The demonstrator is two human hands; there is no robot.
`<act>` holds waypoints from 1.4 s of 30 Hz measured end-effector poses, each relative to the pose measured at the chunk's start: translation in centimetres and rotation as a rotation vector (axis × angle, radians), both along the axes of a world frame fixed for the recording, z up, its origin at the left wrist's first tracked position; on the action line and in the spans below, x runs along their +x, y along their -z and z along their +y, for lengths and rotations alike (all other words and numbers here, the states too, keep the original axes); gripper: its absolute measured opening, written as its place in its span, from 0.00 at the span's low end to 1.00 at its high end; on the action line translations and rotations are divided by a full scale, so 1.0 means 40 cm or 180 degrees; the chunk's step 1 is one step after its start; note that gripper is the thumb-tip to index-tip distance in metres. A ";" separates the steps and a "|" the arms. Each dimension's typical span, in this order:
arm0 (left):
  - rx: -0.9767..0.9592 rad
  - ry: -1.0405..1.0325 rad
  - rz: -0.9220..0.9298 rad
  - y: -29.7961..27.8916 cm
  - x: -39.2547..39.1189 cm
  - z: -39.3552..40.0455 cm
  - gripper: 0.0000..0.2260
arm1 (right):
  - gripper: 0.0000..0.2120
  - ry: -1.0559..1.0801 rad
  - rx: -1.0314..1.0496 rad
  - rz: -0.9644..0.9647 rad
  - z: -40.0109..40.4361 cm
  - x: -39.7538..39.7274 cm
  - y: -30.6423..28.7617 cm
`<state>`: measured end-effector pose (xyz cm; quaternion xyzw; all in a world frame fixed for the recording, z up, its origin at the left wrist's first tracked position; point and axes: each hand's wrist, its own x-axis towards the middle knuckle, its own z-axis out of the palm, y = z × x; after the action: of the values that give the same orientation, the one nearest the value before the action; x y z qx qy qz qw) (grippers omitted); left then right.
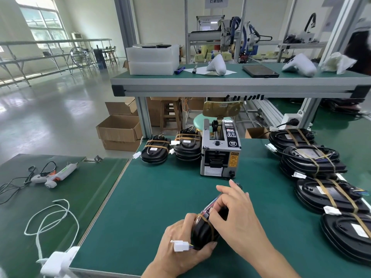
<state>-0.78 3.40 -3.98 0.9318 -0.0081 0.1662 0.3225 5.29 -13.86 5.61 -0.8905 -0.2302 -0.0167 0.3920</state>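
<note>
At the near edge of the green desk [152, 197], the fingers [222, 199] of the right hand [239, 215] pinch a tan rubber band [209, 223] stretched over a black oval plastic housing [200, 231], which the left hand [172, 233] grips from below with curled fingers. This unit's banding looks almost done, its white plug connector [179, 245] hanging loose. Banded housings stacked far left [155, 152] and right [313, 159] suggest many are finished.

Bright window daylight, glossy floor glare, wide-angle edge distortion
</note>
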 end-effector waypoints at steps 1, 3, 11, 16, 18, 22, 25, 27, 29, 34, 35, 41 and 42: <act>0.0009 -0.0005 -0.0007 0.002 0.001 0.000 0.25 | 0.10 -0.0001 -0.0005 -0.0001 0.000 0.000 0.001; 0.0006 -0.0016 -0.0028 0.005 0.001 0.000 0.25 | 0.09 -0.0008 -0.0012 0.0027 0.001 0.001 0.001; -0.0008 -0.0019 -0.0100 0.008 0.003 0.002 0.25 | 0.09 -0.0022 0.0024 0.0151 0.000 0.003 -0.003; -0.0005 0.0016 -0.0060 0.003 0.001 0.001 0.25 | 0.09 -0.0027 0.0003 0.0225 -0.004 0.003 -0.008; -0.0017 0.0021 -0.0049 0.001 0.000 0.001 0.25 | 0.09 -0.0032 0.0008 0.0242 -0.005 0.003 -0.010; -0.0007 0.0016 -0.0085 -0.001 -0.001 0.001 0.25 | 0.09 -0.0027 -0.0008 0.0258 -0.004 0.003 -0.013; 0.0015 0.0011 -0.0090 0.002 0.000 0.002 0.25 | 0.10 -0.0030 0.0012 0.0254 -0.005 0.004 -0.014; 0.0006 -0.0001 -0.0096 0.004 0.002 0.002 0.25 | 0.10 -0.0024 0.0003 0.0257 -0.005 0.004 -0.015; -0.0007 0.0005 -0.0109 0.005 0.004 0.002 0.25 | 0.11 -0.0012 0.0011 0.0261 -0.003 0.005 -0.016; -0.0013 0.0044 -0.0066 0.004 0.000 0.002 0.25 | 0.10 0.0053 0.0045 0.0192 0.001 0.012 -0.013; -0.0014 0.0057 -0.0044 0.003 -0.001 0.001 0.25 | 0.10 0.0070 0.0061 0.0160 0.000 0.013 -0.011; -0.0008 0.0074 -0.0015 -0.006 -0.001 -0.001 0.25 | 0.09 0.0066 0.0232 0.0018 -0.002 0.017 0.016; -0.0013 0.0073 -0.0006 -0.007 -0.002 -0.001 0.25 | 0.08 0.0081 0.0290 -0.0027 0.000 0.015 0.022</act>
<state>-0.84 3.35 -3.71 0.9308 -0.0188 0.1634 0.3263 5.89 -13.87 4.73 -0.8745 -0.2196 -0.0360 0.4309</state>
